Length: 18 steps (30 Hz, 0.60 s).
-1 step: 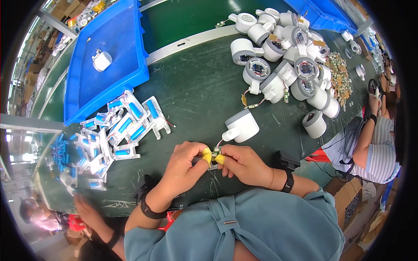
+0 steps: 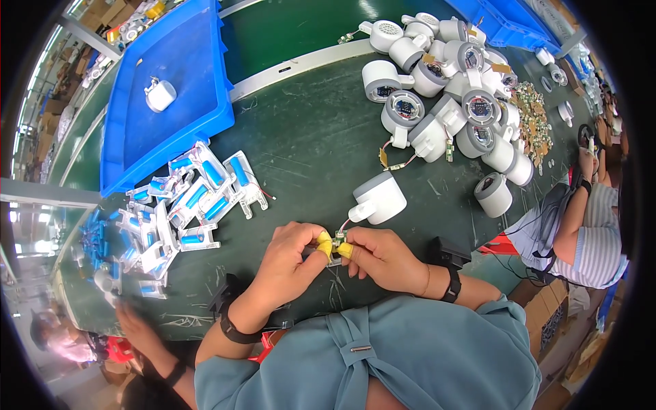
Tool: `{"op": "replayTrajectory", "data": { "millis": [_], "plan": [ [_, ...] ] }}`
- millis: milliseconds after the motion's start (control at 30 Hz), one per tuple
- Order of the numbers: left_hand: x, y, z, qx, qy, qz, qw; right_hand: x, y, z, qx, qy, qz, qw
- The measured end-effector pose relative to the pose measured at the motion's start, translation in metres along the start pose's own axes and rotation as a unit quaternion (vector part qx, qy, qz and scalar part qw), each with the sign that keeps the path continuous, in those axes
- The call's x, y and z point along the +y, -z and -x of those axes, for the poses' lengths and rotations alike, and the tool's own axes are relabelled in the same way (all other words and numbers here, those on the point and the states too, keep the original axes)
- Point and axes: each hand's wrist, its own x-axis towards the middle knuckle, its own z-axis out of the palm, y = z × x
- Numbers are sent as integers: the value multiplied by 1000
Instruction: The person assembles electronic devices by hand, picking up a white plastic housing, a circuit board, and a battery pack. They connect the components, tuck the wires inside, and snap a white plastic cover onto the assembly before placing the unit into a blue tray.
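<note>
Close to my body, my left hand and my right hand meet in a pinch. Between their fingertips is a small green circuit board, mostly covered by fingers; both hands appear to grip it. Yellow tape wraps some of the fingertips. From the board a short red-and-white wire runs up to a white round housing with a grey rim, which lies on its side just beyond my fingers. A small pale part shows below the board, its kind hidden.
White-and-grey housings are heaped at the far right, beside small circuit boards. White plastic frames with blue cylindrical cells lie at left, before a blue tray holding one white part. Co-workers' hands show at the left and right edges.
</note>
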Motion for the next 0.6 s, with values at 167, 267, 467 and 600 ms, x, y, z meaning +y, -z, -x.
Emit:
{"op": "replayTrajectory", "data": {
  "millis": [167, 267, 467, 600],
  "plan": [
    [1, 9, -9, -29, -13, -46, 998, 2, -4, -8, 18, 32, 40, 999],
    [3, 16, -19, -65, 4, -76, 995, 3, -4, -12, 54, 71, 67, 994],
    [-1, -8, -4, 66, -14, -56, 996, 7, -9, -4, 159, 174, 145, 961],
    [-19, -18, 1, 111, 19, -40, 993, 14, -15, -6, 177, 181, 162, 954]
  ]
}}
